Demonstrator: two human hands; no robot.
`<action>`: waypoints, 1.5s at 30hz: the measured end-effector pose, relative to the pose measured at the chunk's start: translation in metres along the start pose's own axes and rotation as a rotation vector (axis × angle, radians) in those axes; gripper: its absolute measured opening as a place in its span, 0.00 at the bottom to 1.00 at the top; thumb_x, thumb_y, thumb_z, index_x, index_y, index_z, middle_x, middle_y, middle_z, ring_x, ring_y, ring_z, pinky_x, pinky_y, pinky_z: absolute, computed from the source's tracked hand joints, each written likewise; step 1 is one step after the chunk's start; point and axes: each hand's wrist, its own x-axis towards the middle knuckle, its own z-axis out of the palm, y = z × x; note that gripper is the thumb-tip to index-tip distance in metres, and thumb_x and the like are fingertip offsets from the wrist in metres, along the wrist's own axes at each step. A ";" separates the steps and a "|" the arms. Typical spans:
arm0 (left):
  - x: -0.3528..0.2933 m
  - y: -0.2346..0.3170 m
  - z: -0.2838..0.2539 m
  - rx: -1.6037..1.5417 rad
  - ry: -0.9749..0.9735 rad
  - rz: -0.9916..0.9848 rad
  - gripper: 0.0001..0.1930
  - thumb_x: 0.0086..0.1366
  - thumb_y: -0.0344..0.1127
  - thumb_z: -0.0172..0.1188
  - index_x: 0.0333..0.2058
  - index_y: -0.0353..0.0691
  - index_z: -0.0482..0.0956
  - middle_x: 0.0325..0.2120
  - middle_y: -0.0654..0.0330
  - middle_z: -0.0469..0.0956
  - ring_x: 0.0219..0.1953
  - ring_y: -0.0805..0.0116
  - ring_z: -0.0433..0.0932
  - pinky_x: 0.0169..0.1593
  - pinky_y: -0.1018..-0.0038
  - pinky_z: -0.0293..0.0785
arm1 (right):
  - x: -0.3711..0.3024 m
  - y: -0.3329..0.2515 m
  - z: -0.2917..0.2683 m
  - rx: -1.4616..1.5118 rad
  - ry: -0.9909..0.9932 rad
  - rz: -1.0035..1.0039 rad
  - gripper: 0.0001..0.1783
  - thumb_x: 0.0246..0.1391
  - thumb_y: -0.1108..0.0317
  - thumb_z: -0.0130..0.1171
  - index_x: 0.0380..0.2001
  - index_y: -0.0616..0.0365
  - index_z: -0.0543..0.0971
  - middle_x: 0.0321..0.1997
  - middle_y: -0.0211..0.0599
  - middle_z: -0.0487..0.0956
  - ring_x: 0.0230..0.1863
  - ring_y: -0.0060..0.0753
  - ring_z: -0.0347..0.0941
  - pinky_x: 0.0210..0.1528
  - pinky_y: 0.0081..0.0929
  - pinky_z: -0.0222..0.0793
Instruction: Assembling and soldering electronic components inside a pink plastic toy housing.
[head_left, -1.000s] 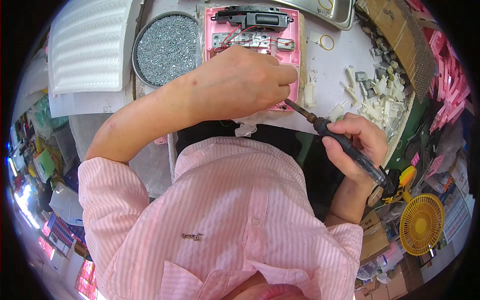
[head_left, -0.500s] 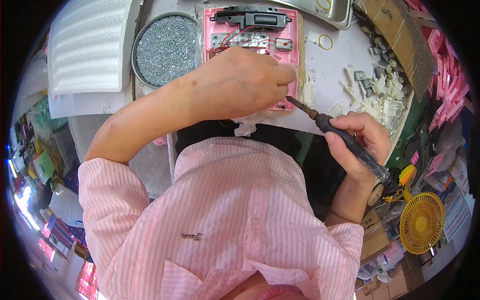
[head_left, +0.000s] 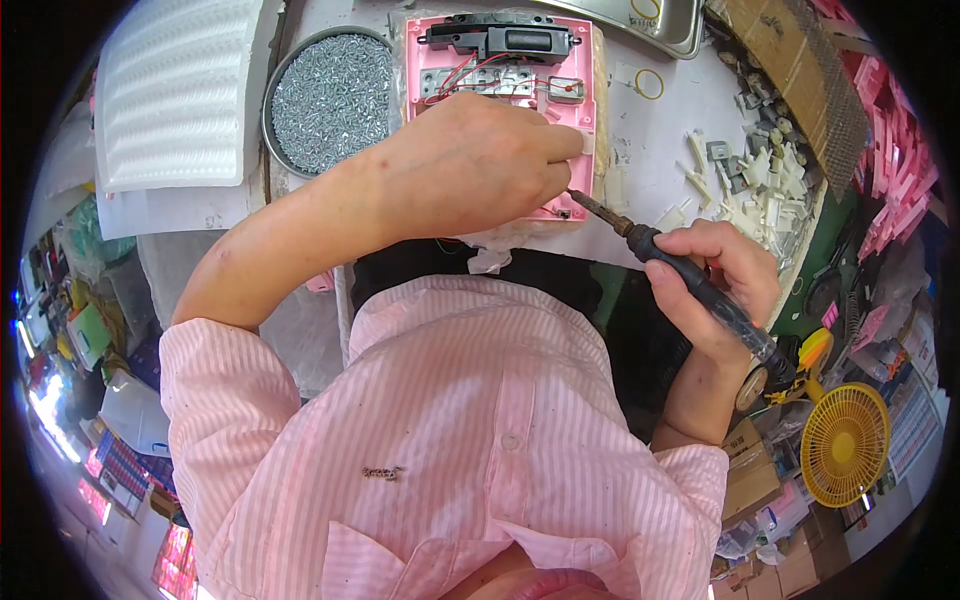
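A pink plastic housing (head_left: 585, 100) lies on the worktable, with a black part (head_left: 528, 40), metal strips (head_left: 478, 80) and thin red wires inside. My left hand (head_left: 490, 160) is closed over its near half, fingers curled down; what they pinch is hidden beneath them. My right hand (head_left: 722, 280) grips the dark handle of a soldering iron (head_left: 690, 268). The iron's tip points up and left, next to my left fingertips above the housing's near right corner. Whether the tip touches anything I cannot make out.
A round tin of small screws (head_left: 333, 100) stands left of the housing, beside a white ridged foam sheet (head_left: 175, 95). Small white plastic parts (head_left: 755, 195) are heaped at right, near a cardboard piece (head_left: 800, 75). A metal tray (head_left: 680, 35) sits at the back; a yellow fan (head_left: 845, 445) is lower right.
The soldering iron's tip has shifted slightly left and up, closer to my left fingertips. My left hand has moved a little to the left. The housing stays about where it was.
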 end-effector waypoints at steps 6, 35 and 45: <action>-0.001 0.000 0.001 -0.023 0.038 -0.017 0.06 0.52 0.32 0.59 0.29 0.39 0.76 0.29 0.63 0.70 0.33 0.65 0.78 0.34 0.69 0.76 | 0.001 0.001 0.003 0.012 0.003 -0.002 0.10 0.39 0.73 0.73 0.28 0.59 0.83 0.21 0.29 0.79 0.16 0.19 0.70 0.20 0.18 0.60; -0.004 0.000 0.003 -0.027 0.038 -0.024 0.06 0.53 0.32 0.58 0.31 0.39 0.77 0.31 0.62 0.72 0.34 0.64 0.78 0.34 0.69 0.77 | 0.010 -0.010 0.003 -0.092 -0.053 -0.076 0.11 0.38 0.73 0.73 0.28 0.58 0.82 0.21 0.30 0.80 0.17 0.21 0.72 0.21 0.18 0.63; -0.004 0.001 0.003 -0.030 0.055 -0.040 0.07 0.54 0.32 0.58 0.32 0.39 0.76 0.29 0.62 0.71 0.32 0.64 0.78 0.33 0.69 0.76 | 0.009 -0.011 0.000 -0.136 -0.063 -0.108 0.11 0.38 0.74 0.73 0.28 0.58 0.81 0.23 0.33 0.82 0.17 0.24 0.73 0.22 0.19 0.65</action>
